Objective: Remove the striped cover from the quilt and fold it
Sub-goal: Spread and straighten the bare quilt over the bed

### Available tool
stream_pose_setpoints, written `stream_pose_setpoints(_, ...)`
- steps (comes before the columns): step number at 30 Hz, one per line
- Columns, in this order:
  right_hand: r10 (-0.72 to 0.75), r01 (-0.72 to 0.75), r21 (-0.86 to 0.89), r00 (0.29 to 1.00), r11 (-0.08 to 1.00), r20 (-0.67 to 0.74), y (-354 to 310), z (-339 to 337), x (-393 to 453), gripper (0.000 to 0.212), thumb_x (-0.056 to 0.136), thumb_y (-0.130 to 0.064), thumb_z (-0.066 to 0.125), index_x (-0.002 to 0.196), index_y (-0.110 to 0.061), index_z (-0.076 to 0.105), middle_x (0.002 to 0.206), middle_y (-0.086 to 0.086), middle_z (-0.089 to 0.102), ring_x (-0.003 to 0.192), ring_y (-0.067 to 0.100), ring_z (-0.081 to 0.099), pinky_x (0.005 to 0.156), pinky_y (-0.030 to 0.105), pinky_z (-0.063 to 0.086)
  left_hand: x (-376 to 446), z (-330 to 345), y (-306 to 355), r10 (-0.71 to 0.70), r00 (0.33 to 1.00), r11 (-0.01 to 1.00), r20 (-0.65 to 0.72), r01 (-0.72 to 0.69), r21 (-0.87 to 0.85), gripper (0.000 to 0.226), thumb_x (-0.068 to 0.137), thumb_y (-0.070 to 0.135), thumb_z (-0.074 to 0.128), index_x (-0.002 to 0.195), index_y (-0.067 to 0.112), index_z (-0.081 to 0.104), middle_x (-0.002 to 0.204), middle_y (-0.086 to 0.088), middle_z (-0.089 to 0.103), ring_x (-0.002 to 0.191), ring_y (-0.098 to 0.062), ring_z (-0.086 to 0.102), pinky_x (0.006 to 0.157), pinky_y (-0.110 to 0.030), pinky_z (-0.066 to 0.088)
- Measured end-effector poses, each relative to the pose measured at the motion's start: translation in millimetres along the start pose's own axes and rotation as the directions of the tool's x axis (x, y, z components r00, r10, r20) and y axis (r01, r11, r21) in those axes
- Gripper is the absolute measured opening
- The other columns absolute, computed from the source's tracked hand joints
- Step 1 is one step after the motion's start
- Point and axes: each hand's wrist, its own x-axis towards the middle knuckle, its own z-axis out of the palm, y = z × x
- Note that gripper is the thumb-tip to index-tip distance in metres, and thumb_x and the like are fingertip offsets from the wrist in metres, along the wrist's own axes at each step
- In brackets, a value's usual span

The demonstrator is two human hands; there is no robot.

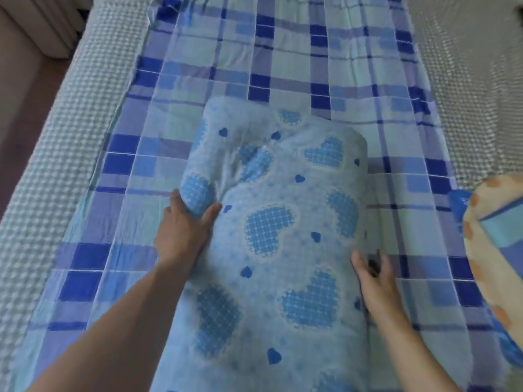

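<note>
A person's left hand (pixel 184 224) grips the edge of a heart-patterned quilt (pixel 277 222) lying on the blue checked cover (pixel 283 52), while the right hand (pixel 373 278) rests open-fingered alongside.

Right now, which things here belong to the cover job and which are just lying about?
Job: striped cover, heart quilt, left hand gripping its edge, right hand open beside it.
Lying about: orange-spotted bedding, white bedspread.

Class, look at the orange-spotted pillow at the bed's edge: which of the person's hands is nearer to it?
Right. The right hand lies beside the heart quilt, nearer the pillow; the left hand grips the quilt's far side.
</note>
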Motion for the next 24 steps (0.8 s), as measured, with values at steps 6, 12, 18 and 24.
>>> stream_pose_setpoints(6,0.271,-0.334,0.14,0.9,0.932,0.341,0.5,8.0,30.7,0.086,0.06,-0.078,0.075,0.132,-0.042,0.045,0.118,-0.009,0.066,0.106,0.015,0.065,0.096,0.04,0.052,50.2,-18.4,-16.5,0.042,0.876,0.879,0.481,0.196,-0.434,0.082,0.059,0.081,0.074,0.118,0.024,0.065,0.107,-0.005,0.075,0.099,-0.03,0.072,0.09,-0.049,0.057)
stream_pose_setpoints(12,0.396,-0.518,0.167,0.791,0.839,0.466,5.7,5.5,47.4,0.066,0.07,-0.059,0.075,0.125,-0.024,0.064,0.107,0.008,0.075,0.098,0.028,0.072,0.086,0.047,0.058,32.4,-15.7,-27.7,0.052,0.743,0.838,0.667,0.331,-0.434,0.08,0.064,0.076,0.076,0.124,0.024,0.065,0.115,-0.011,0.074,0.101,-0.034,0.072,0.087,-0.049,0.057)
stream_pose_setpoints(18,0.442,-0.5,0.217,0.857,0.838,0.266,0.9,-7.7,24.8,0.092,0.076,-0.074,0.062,0.139,-0.008,0.052,0.136,0.016,0.058,0.108,0.029,0.062,0.087,0.033,0.048,-45.8,-15.4,41.8,-0.118,0.929,0.937,0.35,0.222,-0.272,0.091,0.064,0.082,0.069,0.113,0.005,0.07,0.107,-0.014,0.072,0.095,-0.032,0.069,0.091,-0.042,0.053)
stream_pose_setpoints(24,0.327,-0.307,0.268,0.944,0.913,-0.034,38.5,-131.4,-35.9,0.076,0.087,-0.064,0.047,0.13,-0.003,0.058,0.131,0.02,0.06,0.106,0.034,0.059,0.082,0.034,0.043,-200.2,-31.9,87.3,-0.116,0.975,0.934,0.192,0.172,-0.312,0.079,0.079,0.071,0.064,0.116,0.002,0.066,0.105,-0.017,0.067,0.095,-0.033,0.064,0.08,-0.038,0.046)
